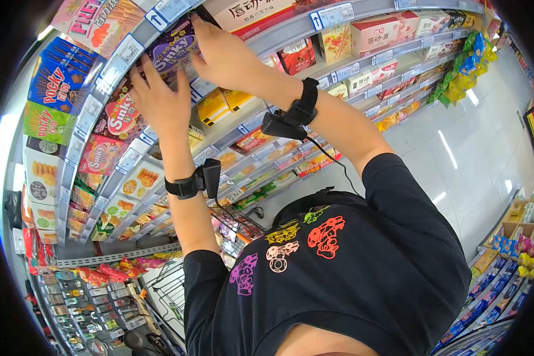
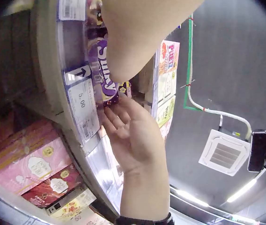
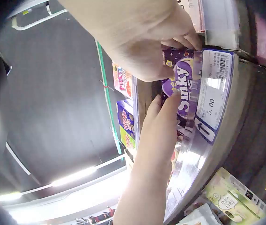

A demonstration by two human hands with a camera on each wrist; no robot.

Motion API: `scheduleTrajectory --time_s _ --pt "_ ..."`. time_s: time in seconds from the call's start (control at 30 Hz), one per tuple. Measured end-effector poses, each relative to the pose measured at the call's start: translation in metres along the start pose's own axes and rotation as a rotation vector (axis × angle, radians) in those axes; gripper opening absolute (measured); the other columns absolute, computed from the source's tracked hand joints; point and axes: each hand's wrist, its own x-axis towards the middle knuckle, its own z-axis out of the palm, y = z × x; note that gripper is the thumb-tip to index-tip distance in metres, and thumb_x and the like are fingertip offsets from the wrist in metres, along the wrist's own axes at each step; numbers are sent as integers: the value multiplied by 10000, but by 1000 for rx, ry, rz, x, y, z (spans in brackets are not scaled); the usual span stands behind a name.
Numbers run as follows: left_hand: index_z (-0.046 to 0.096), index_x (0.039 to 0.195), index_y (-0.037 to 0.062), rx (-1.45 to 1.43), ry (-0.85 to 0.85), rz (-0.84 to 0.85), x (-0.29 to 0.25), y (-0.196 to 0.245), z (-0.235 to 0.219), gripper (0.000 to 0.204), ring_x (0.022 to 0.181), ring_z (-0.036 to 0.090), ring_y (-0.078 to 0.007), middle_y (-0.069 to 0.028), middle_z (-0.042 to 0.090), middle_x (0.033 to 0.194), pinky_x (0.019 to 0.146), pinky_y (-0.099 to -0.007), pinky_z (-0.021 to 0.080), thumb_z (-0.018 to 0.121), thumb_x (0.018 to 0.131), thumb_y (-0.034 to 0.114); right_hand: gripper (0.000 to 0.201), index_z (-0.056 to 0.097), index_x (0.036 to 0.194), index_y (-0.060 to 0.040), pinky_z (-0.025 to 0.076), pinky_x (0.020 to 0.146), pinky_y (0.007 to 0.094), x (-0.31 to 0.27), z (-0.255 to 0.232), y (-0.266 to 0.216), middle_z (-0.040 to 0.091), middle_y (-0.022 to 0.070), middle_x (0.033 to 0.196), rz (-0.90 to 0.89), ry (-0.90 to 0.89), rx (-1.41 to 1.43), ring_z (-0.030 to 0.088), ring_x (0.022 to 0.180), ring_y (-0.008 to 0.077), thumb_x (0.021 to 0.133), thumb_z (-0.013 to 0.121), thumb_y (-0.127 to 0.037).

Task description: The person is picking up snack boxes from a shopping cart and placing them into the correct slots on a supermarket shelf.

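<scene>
A purple Sinky snack box stands behind the clear lip of a store shelf, its front partly covered by both hands. My left hand holds its left end; in the right wrist view the left thumb lies on the printed front. At the other end, my right hand grips the box with bent fingers, and its fingertips show at the box's end in the left wrist view. A price label reading 5.00 sits just below the box. Red Sinky boxes stand just left of my left hand.
Blue Pocky boxes line the shelf at left. Pink boxes fill shelves at right. Below stands a wire cart. Hanging bags mark the shelf end by the tiled floor. A cable trails from the right wrist camera.
</scene>
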Motion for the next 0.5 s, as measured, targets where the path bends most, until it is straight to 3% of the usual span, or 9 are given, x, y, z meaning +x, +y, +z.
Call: scheduleTrajectory --time_s 0.17,0.3,0.5 --pt "369 1310 25 9 -84 -13 1 8 0 663 946 479 -428 -292 365 1258 827 -472 412 594 773 343 638 267 1276 142 488 740 423 2 14 3 551 290 958 49 -103 -189 576 860 410 756 530 -117" --pt "310 1342 29 -36 -167 -78 2 9 3 688 1107 426 -463 -295 306 1314 908 -487 384 568 815 388 648 278 1284 131 504 715 421 2 12 -4 564 251 955 104 -139 -301 591 861 375 765 527 -165" --pt "285 1366 60 -138 -205 -114 4 8 0 696 1174 378 -466 -304 281 1325 920 -478 391 572 816 376 659 325 1262 128 514 680 413 8 16 -3 569 224 926 105 -128 -359 597 835 344 740 563 -198"
